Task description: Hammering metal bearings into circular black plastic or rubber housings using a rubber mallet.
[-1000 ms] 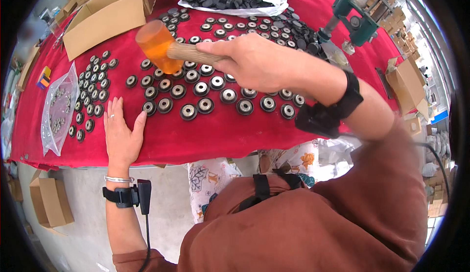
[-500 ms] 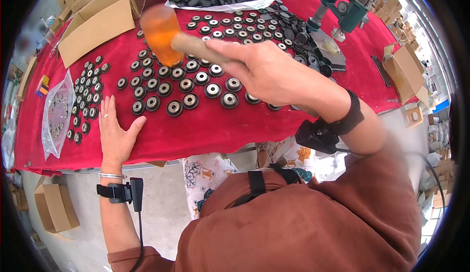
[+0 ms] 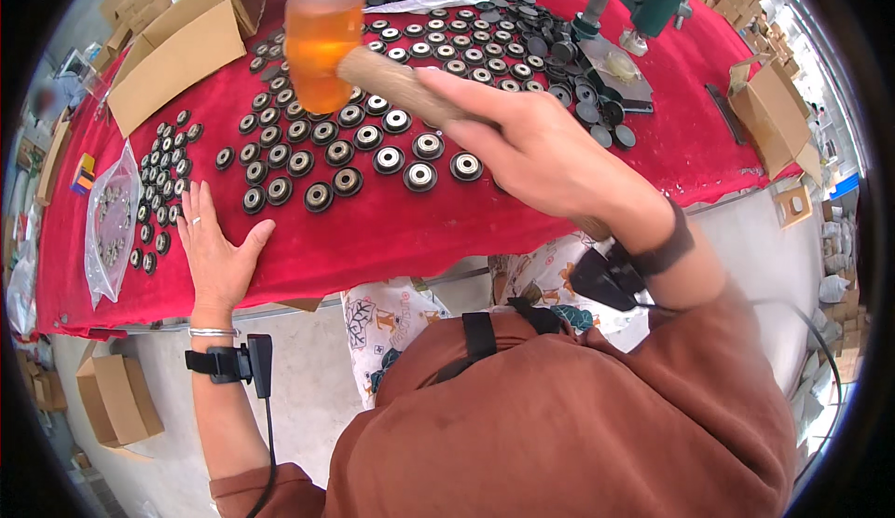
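Mallet (image 3: 362, 69), amber head on wooden handle, sits upper left of centre in my feed, its head overlapping rows of black discs with metal centres (image 3: 339, 152); I can't tell the gap. I read the right hand (image 3: 545, 150) as gripping the handle, and the left hand (image 3: 220, 255) as open, spread on the red cloth (image 3: 392, 238) at frame left, beside the smaller disc cluster (image 3: 164, 160).

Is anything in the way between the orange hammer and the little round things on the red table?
Nothing visible is. The right hand grips the mallet above the round parts, with no box or bag between. The left hand rests to one side, on the red cloth.
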A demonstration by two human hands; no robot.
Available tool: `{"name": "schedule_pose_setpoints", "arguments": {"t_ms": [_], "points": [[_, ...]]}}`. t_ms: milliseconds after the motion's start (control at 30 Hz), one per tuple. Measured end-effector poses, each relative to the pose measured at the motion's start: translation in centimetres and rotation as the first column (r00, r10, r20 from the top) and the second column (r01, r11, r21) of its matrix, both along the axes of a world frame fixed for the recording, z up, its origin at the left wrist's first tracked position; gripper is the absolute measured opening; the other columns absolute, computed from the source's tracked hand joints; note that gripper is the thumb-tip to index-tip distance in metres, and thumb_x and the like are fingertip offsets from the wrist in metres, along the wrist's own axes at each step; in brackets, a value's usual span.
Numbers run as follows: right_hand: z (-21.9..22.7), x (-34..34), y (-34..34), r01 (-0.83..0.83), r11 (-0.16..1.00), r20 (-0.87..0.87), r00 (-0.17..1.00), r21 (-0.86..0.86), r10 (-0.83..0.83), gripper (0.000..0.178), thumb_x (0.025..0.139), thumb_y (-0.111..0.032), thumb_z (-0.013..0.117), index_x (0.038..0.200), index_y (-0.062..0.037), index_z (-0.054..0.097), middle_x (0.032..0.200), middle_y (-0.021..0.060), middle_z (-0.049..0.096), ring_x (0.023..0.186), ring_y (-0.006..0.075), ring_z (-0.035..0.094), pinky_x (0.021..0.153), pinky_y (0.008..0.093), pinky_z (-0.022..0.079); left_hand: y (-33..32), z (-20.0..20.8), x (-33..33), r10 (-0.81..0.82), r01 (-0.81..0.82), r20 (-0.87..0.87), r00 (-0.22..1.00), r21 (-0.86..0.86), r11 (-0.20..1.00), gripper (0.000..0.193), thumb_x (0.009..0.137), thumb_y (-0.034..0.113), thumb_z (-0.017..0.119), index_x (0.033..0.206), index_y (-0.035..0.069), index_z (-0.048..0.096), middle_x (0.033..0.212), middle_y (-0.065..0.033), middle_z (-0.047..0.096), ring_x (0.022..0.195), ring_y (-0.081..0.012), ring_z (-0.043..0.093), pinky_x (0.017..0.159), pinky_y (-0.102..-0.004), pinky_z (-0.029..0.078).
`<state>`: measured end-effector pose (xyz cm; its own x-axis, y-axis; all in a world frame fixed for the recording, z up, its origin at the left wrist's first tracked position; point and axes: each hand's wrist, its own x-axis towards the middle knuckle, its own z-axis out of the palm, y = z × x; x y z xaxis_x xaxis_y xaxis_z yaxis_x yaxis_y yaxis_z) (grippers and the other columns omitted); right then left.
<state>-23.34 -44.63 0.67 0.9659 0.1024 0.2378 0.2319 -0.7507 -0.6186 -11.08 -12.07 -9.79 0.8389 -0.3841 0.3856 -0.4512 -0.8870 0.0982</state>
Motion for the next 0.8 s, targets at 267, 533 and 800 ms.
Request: {"name": "schedule_pose_setpoints", "arguments": {"t_ms": [267, 533, 800], "points": [[-1.7, -0.6, 0.6, -0.063, 0.996, 0.007, 0.998, -0.071, 0.063, 0.04, 0.09, -0.013, 0.049, 0.13, -0.0042, 0.045, 0.074, 0.0265, 0.059, 0.067, 0.0403, 0.06, 0.06, 0.0461, 0.047, -4.5, 0.3, -1.0, -0.083, 0.083, -0.074, 0.994, 0.002, 0.997, 0.116, 0.062, 0.055, 0.076, 0.14, -0.008, 0.019, 0.146, -0.0249, 0.024, 0.139, -0.0354, 0.016, 0.111, -0.0492, 0.013], [-1.7, 0.1, 1.3, -0.105, 0.994, -0.067, 0.992, -0.014, 0.104, 0.042, 0.09, -0.01, 0.05, 0.132, -0.0068, 0.044, 0.07, 0.0246, 0.057, 0.063, 0.0379, 0.059, 0.059, 0.0435, 0.046, -4.5, 0.3, -1.1, -0.057, 0.058, -0.126, 0.99, 0.003, 0.998, 0.116, 0.061, 0.058, 0.075, 0.139, -0.009, 0.02, 0.145, -0.0248, 0.025, 0.139, -0.0343, 0.016, 0.112, -0.049, 0.012], [-0.4, 0.4, 1.0, -0.094, 0.995, 0.031, 0.995, -0.017, 0.095, 0.041, 0.09, -0.009, 0.051, 0.131, -0.0066, 0.047, 0.079, 0.0221, 0.061, 0.067, 0.0342, 0.061, 0.065, 0.0376, 0.048, -4.2, 0.3, -1.4, -0.049, 0.05, -0.119, 0.992, 0.009, 0.999, 0.115, 0.062, 0.058, 0.074, 0.139, -0.009, 0.021, 0.145, -0.0247, 0.025, 0.139, -0.0337, 0.016, 0.112, -0.0492, 0.012]]}}
